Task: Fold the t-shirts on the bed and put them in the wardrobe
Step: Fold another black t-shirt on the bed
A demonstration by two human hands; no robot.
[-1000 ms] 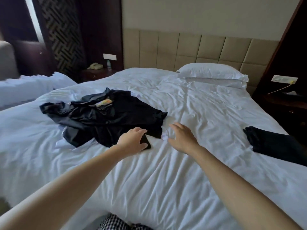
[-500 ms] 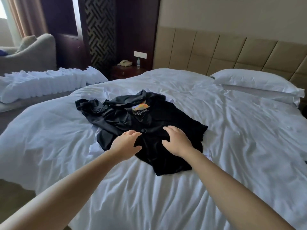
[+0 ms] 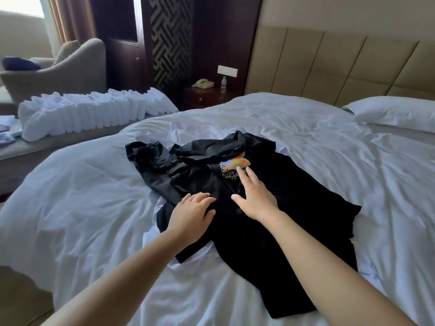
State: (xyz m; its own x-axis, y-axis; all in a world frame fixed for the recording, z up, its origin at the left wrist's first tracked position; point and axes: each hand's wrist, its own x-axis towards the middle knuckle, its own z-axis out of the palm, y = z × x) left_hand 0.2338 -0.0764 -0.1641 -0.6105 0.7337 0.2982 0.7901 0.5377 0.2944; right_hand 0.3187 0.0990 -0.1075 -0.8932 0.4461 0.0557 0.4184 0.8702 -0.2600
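Step in hand: flattening the garment before folding. The black t-shirt point(image 3: 294, 196) is lying face up at the centre of the frame on the white bed point(image 3: 82, 208), with its printed graphic point(image 3: 235, 163) showing. Both hands are resting palm-down on the fabric, fingers extended and gripping nothing. The left hand point(image 3: 190, 217) is pressing near the shirt's left edge, and the right hand point(image 3: 255, 198) is reaching toward the graphic. The sleeve point(image 3: 150, 154) (upper left of the garment) is lying bunched and twisted. The next move is probably calling for drawing that sleeve outward and smoothing it flat; folding is not yet begun.
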